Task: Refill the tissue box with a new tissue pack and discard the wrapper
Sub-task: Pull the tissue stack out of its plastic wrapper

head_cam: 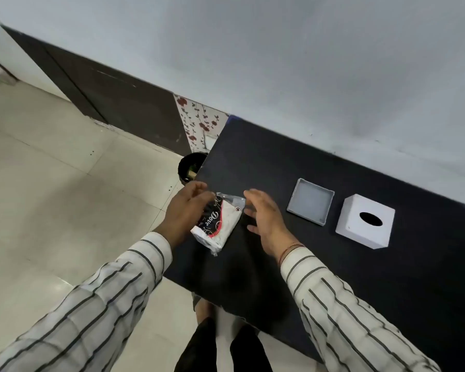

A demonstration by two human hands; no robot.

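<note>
Nearest you, your left hand (184, 210) has its grip on the tissue pack (217, 224) — fingers wrapped round the printed side, holding it tilted over the near-left corner of the dark tabletop (387, 304); whether the pack's low end rests on the surface is hard to tell. Your right hand (263, 218) hovers just beside the pack with fingers spread and slack, holding nothing. The step in hand looks like opening the wrapper, so bring the right fingers to the clear crimped seam at the pack's far end, pinch the film alone, and pull away from the left hand; squeeze the tissues lightly, or the stack may crumple or slide out unevenly. Farther along the tabletop the grey tray-like box base (310, 202) lies open-side up, and beyond it the white cover (365, 221) with its oval slot stands apart — both ready. Past the tabletop's left edge, a dark bin (189, 167) on the floor suits the wrapper.
</note>
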